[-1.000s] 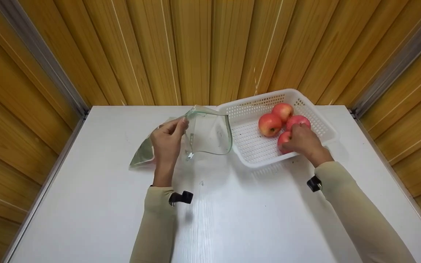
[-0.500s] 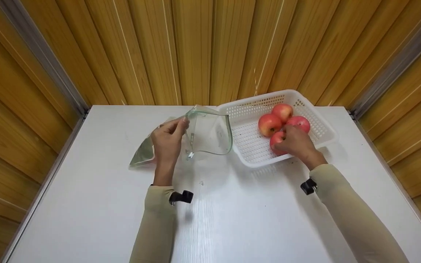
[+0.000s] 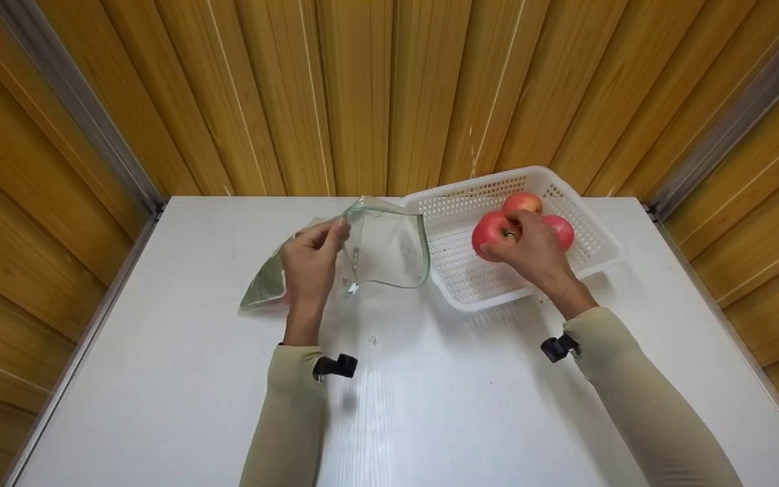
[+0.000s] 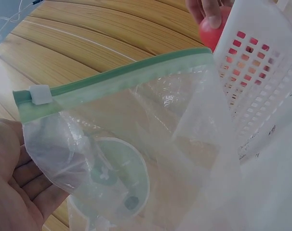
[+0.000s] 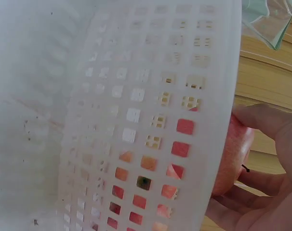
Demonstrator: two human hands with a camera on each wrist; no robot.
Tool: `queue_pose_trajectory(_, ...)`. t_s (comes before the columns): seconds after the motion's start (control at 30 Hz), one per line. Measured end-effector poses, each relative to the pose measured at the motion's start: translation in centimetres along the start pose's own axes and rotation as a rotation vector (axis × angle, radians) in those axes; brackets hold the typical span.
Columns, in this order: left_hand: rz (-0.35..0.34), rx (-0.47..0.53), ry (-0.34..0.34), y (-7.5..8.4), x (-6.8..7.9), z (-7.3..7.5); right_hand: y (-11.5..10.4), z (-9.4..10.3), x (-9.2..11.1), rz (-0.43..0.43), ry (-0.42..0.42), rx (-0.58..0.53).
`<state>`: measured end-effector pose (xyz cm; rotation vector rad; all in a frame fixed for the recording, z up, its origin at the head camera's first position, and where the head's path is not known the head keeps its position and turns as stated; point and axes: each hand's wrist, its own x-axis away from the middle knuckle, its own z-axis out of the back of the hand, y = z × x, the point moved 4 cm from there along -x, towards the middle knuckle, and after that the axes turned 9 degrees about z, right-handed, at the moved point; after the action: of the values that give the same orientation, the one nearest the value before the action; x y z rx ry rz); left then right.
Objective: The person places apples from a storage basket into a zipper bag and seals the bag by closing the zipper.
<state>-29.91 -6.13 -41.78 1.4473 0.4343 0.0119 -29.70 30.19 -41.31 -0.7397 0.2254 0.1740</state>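
In the head view my left hand [image 3: 308, 262] pinches the edge of a clear zip bag [image 3: 386, 245], whose green-rimmed mouth gapes toward the basket. The left wrist view shows the bag's green zip strip with a white slider [image 4: 40, 94] and a pale green printed patch [image 4: 118, 175]. My right hand [image 3: 538, 250] grips a red apple [image 3: 491, 237], stem showing, raised over the white basket [image 3: 498, 298]. Behind and beside that hand lie other apples, one at the back [image 3: 523, 201] and one at the right [image 3: 560, 231]. In the right wrist view the basket wall partly hides the held apple [image 5: 235, 156].
The white table [image 3: 423, 406] carries everything. Its back edge meets a wood-panelled wall [image 3: 356, 95], with more panelling on both sides. The bag's lower part [image 3: 268, 287] extends to the left behind my left hand.
My right hand has lifted the front apple from the basket floor and carried it leftward and back, over another apple. The left hand and bag have stayed in place.
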Motion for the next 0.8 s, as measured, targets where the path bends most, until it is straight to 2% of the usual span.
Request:
queue_pose_trajectory(0.13, -0.006, -0.002, 0.001, 0.1, 0.0, 0.0, -0.9, -0.3, 0.0, 0.036, 0.060, -0.042)
queue_pose_trajectory(0.33, -0.009, -0.021, 0.006, 0.2, 0.0, 0.0, -2.7, -0.7, 0.4, 0.095, 0.099, -0.103)
queue_pose_trajectory(0.63, 0.013, -0.020, 0.001, 0.3, 0.1, -0.1, -5.8, -1.3, 1.1, 0.297, 0.175, -0.146)
queue_pose_trajectory(0.8, 0.005, -0.012, 0.001, 0.5, 0.1, -0.1, -7.4, -1.9, 1.5, 0.456, 0.184, -0.135)
